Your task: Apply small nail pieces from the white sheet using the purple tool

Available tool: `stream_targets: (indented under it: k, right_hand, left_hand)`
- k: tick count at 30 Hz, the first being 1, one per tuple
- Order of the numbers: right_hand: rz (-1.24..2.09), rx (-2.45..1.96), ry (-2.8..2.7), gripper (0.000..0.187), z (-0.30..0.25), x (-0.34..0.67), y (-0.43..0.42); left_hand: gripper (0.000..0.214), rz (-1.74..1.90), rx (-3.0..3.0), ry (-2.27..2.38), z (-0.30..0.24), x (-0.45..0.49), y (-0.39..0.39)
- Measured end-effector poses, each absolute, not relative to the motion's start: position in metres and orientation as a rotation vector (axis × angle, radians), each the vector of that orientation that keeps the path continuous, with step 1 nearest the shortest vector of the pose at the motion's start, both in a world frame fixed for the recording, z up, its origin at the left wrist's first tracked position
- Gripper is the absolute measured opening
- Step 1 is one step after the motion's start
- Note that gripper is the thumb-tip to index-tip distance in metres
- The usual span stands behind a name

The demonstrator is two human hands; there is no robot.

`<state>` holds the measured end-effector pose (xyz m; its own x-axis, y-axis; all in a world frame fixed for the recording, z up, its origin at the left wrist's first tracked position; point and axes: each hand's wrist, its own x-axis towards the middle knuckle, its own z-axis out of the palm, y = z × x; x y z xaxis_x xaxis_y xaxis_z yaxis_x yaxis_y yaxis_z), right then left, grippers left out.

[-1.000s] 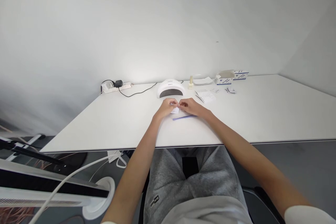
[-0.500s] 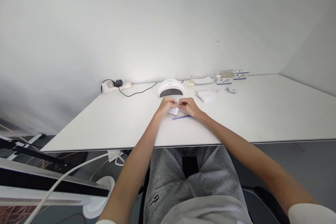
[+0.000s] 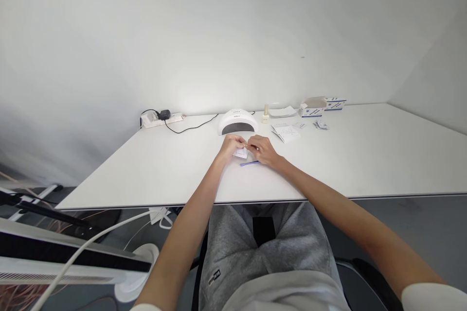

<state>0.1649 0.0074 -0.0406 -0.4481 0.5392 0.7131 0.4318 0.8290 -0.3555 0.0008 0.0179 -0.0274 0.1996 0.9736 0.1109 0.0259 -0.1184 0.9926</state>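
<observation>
Both hands meet over the middle of the white table (image 3: 153, 175), just in front of a white nail lamp (image 3: 237, 123). My left hand (image 3: 231, 146) is curled, its fingertips pinched at a small white packet (image 3: 241, 153) that lies under the two hands. My right hand (image 3: 261, 149) is also closed, its fingertips touching those of the left. Whether the packet is lifted or rests on the table I cannot tell. A thin blue strip (image 3: 249, 163) lies on the table below my right hand.
Behind the lamp stand a small bottle (image 3: 265, 113), folded leaflets (image 3: 286, 132), small sachets (image 3: 321, 125) and open white-and-blue boxes (image 3: 316, 106). A power strip (image 3: 159, 119) with a black cable sits at the back left. A white stand base (image 3: 135, 272) is on the floor, left.
My right hand has slid a little to the left, covering more of the blue strip. Both hands stay pinched together at the white packet.
</observation>
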Motion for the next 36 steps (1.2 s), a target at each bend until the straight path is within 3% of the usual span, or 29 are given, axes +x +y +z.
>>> stream_targets:
  k: [8, 14, 26, 30, 36]
  right_hand:
    - [-0.056, -0.672, -2.168, 0.024, -0.042, 0.165, 0.011]
    - [0.443, -0.954, -1.994, 0.021, -0.033, 0.164, 0.009]
    - [1.17, -0.864, -1.693, 0.023, -0.024, 0.166, 0.009]
    - [1.192, -0.874, -1.665, 0.024, -0.022, 0.167, 0.009]
    - [0.985, -0.89, -1.544, 0.027, -0.023, 0.17, 0.012]
  left_hand:
    - [0.001, 1.137, 1.349, 1.001, -0.028, 0.002, 0.018]
    - [0.012, 1.12, 1.317, 1.092, -0.018, -0.004, 0.014]
    - [0.025, 1.149, 1.455, 1.028, -0.016, -0.008, 0.011]
    - [0.025, 1.192, 1.474, 1.035, -0.018, -0.008, 0.013]
    - [0.046, 1.245, 1.37, 1.07, -0.022, -0.009, 0.019]
